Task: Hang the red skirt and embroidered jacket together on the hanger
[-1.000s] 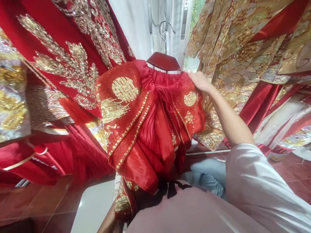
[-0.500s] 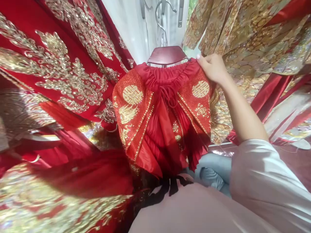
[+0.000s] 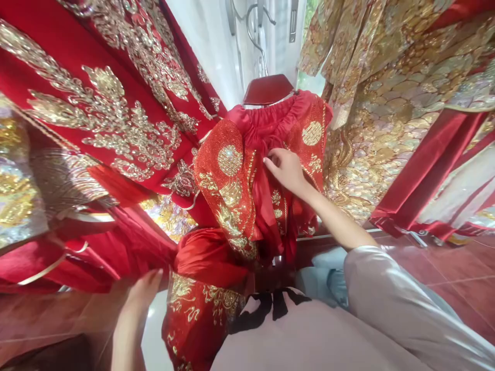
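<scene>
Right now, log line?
right hand: at front of red gold-embroidered fabric garment | left hand: blurred, grip unclear | garment: on dark-red metal-hooked hanger

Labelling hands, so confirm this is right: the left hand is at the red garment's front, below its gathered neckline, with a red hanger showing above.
Wrong hand: the head view shows the right hand at the front of the red garment, below its gathered neckline, red hanger above.

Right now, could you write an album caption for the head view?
Right hand at the front of a red, gold-embroidered garment on a hanger; left hand blurred, lower down.
</scene>
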`<state>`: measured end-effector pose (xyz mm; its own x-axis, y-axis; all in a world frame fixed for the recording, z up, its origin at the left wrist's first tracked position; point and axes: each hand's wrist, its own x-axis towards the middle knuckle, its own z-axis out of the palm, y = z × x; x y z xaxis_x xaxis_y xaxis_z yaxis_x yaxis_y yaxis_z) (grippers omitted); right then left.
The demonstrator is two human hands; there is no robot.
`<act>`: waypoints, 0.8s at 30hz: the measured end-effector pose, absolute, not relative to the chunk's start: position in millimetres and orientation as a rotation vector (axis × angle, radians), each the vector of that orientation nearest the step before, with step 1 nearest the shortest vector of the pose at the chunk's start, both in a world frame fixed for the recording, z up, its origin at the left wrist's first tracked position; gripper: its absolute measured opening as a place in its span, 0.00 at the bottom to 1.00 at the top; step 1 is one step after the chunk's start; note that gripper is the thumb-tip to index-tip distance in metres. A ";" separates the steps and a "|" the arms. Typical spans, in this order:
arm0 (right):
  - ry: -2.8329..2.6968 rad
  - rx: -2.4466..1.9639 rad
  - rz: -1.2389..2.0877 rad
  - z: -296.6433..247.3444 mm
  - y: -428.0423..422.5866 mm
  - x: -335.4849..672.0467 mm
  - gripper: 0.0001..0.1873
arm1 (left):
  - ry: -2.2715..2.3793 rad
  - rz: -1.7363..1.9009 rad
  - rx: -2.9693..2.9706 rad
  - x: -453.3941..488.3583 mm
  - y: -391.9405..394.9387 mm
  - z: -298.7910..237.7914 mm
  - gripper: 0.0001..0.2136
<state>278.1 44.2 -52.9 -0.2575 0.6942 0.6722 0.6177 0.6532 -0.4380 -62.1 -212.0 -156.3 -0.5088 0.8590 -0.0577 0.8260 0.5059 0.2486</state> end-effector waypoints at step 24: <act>-2.678 -1.255 0.147 -133.1 -22.3 306.2 0.20 | 1.571 0.896 2.996 124.4 29.3 11.5 0.15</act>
<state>306.2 -22.3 -133.1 -0.6275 0.7693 0.1203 0.7515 0.6388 -0.1647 124.4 29.3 11.5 0.4826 0.6547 0.5818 0.8341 -0.5462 -0.0773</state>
